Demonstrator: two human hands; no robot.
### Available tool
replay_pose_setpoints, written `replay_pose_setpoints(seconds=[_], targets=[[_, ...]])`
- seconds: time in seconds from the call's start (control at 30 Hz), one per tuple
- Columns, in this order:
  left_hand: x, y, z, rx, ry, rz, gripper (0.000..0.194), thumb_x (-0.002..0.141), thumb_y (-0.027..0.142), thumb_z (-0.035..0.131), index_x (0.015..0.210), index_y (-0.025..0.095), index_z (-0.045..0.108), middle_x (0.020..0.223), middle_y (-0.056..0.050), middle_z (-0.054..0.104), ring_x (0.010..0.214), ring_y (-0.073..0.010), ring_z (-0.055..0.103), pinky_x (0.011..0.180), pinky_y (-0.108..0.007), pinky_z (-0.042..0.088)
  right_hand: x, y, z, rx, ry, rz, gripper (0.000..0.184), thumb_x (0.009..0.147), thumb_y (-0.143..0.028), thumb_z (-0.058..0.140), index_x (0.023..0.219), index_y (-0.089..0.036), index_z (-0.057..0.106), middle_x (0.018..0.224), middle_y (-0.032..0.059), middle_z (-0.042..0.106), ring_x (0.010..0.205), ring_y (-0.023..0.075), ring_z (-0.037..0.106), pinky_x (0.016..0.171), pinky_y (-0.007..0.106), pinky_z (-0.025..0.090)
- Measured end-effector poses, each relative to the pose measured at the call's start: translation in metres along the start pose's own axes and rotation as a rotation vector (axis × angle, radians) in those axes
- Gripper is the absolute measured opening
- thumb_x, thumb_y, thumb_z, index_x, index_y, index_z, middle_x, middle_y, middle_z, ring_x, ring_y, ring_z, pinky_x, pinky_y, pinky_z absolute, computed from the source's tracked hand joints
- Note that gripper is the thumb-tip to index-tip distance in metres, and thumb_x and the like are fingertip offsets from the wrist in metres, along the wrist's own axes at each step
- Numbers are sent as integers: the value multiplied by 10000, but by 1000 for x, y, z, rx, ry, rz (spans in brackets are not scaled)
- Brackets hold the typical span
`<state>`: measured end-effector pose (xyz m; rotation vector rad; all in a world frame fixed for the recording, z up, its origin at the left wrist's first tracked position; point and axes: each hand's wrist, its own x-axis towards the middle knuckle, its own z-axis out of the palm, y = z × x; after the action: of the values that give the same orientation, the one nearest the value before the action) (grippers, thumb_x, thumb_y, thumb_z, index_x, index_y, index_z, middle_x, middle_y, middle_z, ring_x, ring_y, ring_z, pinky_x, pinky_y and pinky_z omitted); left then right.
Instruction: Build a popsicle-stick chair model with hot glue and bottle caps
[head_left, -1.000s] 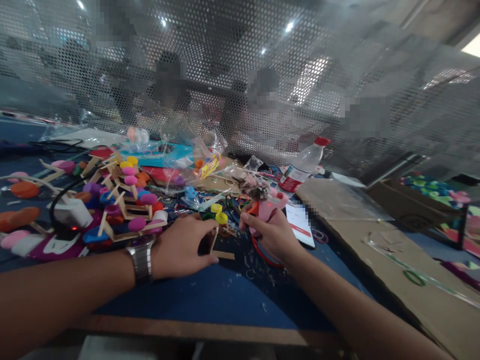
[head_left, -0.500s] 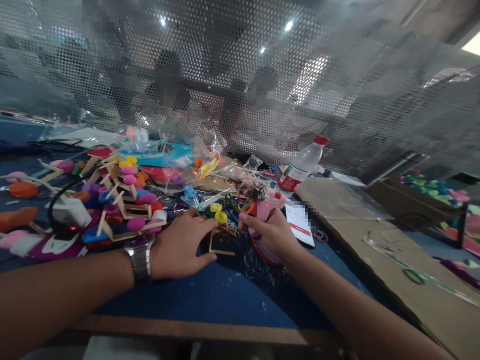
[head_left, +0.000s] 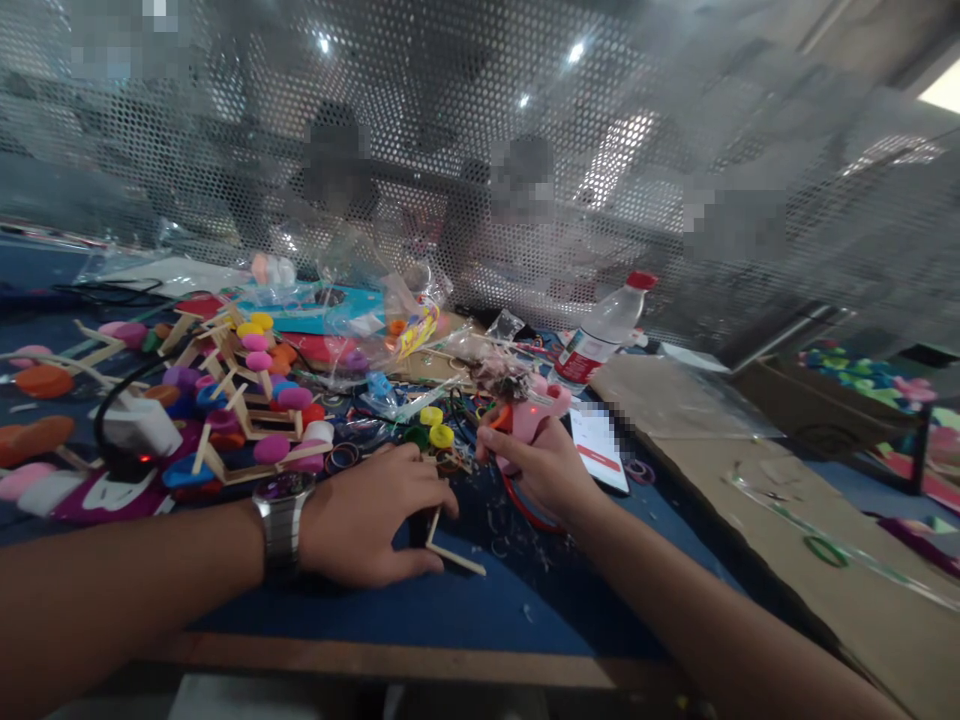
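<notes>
Left hand [head_left: 375, 515], its hold unclear, lies nearer the wooden piece [head_left: 459, 559], which slants out rightward; right hand [head_left: 553, 472] grips the pink glue gun [head_left: 553, 402].

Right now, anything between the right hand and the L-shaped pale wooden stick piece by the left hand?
Nothing solid visible between the right hand, gripping the pink plastic glue gun, and the piece's near stick; just thin pale scraps. Left hand fingers partly hide the other stick.

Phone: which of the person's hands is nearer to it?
Right. The right hand, gripping the pink tool, is just left of the phone; the left hand is farther left, by the wooden sticks.
</notes>
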<state>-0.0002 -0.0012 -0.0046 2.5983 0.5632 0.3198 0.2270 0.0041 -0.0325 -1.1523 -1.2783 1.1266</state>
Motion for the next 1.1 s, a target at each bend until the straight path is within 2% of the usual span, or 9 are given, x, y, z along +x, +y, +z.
replay_pose_setpoints(seconds=[0.13, 0.2, 0.37, 0.43, 0.53, 0.77, 0.9, 1.0, 1.1], targets=[[0, 0, 0, -15, 19, -33, 447, 841, 454, 693, 1192, 188, 616, 988, -75, 685, 940, -265, 560, 846, -387, 433, 0, -1, 0, 4, 13, 8, 306, 656, -412, 842, 748, -173, 674, 599, 9, 640, 560, 144, 547, 495, 263, 378], [1, 0, 1, -3, 65, -94, 416, 876, 482, 642, 1163, 181, 625, 990, -82, 679, 943, -270, 564, 852, -400, 437, -1, -3, 0, 26, 14, 12, 317, 649, -418, 850, 742, -174, 670, 571, -1, 623, 547, 143, 546, 499, 265, 374], [4, -4, 2, 257, 302, -308, 248, 953, 317, 505, 1075, 146, 639, 1103, -141, 655, 1088, -341, 542, 947, -514, 413, -2, -7, 3, 92, -8, -24, 431, 693, -478, 816, 532, -197, 530, 444, -30, 500, 449, 111, 449, 468, 271, 322], [5, -7, 2, 341, 300, -316, 240, 940, 236, 494, 1105, 147, 644, 1137, -151, 659, 1138, -360, 526, 965, -544, 394, -1, -7, 4, 108, -7, -40, 496, 723, -504, 785, 485, -209, 465, 427, -32, 470, 436, 107, 429, 456, 270, 303], [6, -9, 2, 402, 222, -315, 219, 914, 158, 490, 1007, 163, 688, 1117, -146, 678, 1099, -360, 544, 929, -549, 387, -1, -6, 3, 112, -6, -65, 507, 746, -508, 759, 475, -216, 446, 422, -36, 454, 428, 106, 421, 456, 271, 297], [6, -17, -2, 353, 167, -279, 212, 843, 65, 523, 893, 180, 694, 1063, -95, 677, 1067, -323, 534, 926, -516, 375, 0, -6, 0, 92, 31, -95, 429, 718, -454, 771, 506, -223, 478, 433, -41, 451, 453, 123, 434, 494, 297, 315], [7, -15, -3, 331, 200, -229, 209, 905, 104, 473, 855, 169, 666, 1093, -102, 643, 1077, -306, 531, 957, -493, 395, 3, -2, -2, 91, 47, -102, 364, 689, -442, 796, 559, -218, 540, 473, -37, 492, 479, 129, 450, 514, 306, 339], [6, -10, -3, 255, 275, -239, 191, 948, 164, 426, 938, 147, 616, 1132, -134, 631, 1087, -295, 547, 962, -461, 413, 5, -2, -2, 78, 62, -116, 351, 660, -423, 823, 579, -213, 554, 502, -30, 529, 498, 129, 460, 534, 311, 356], [6, -4, -3, 120, 315, -287, 160, 958, 197, 399, 974, 160, 554, 977, -98, 652, 911, -251, 591, 817, -397, 445, 8, -8, -2, 122, 97, -143, 400, 613, -358, 858, 534, -218, 492, 472, -54, 477, 488, 112, 420, 553, 311, 378]])
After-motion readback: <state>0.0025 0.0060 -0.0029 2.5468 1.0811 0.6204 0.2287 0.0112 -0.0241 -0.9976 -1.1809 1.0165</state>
